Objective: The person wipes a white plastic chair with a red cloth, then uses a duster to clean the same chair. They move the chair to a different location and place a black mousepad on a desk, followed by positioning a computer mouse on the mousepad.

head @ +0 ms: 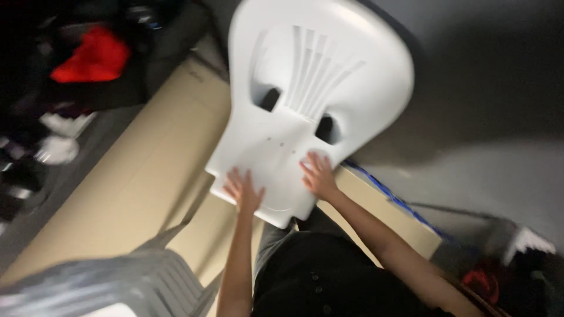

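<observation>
White plastic chair (311, 100) ahead, tilted, seat toward the camera, slatted back reaching away to the grey wall (487, 70). Left hand (244, 191) spread flat on the seat's near edge, right hand (319, 175) flat beside it nearer the armrest gap; both open-palmed, pressing rather than clasping. Tan cardboard sheets (141, 176) underneath, over the floor. Grey chair (117, 282) at lower left. Red cloth (94, 57) among dark, blurred clutter, perhaps bags. Blue cord (388, 191) along the cardboard's right edge.

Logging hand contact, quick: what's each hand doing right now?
Left hand: open, flat on the white plastic chair seat.
Right hand: open, fingers spread on the same seat.
</observation>
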